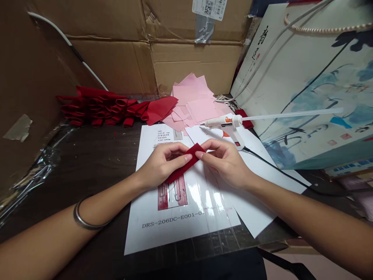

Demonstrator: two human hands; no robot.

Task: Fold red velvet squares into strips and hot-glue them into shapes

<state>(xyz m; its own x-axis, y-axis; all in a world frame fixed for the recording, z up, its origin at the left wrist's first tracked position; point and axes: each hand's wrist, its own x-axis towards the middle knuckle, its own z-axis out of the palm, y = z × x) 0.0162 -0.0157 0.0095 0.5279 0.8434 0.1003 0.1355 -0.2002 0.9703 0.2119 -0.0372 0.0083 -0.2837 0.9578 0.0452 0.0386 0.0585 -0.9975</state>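
Note:
A small folded piece of red felt-like fabric is pinched between both hands, tilted with its upper end to the right. My left hand grips its left edge, thumb on top and fingers behind. On its upper right part, my right hand presses with thumb and fingertips. Beneath the hands lies a white printed sheet with a picture of a red item, partly covered by the hands. Just beyond the right hand, a white and orange glue gun rests with a long glue stick sticking out of its back.
Red folded pouches are heaped at the back left. Pink paper squares are piled at the back centre. Cardboard boxes wall the rear. A painted paper bag stands at right. The glue gun's black cord runs right.

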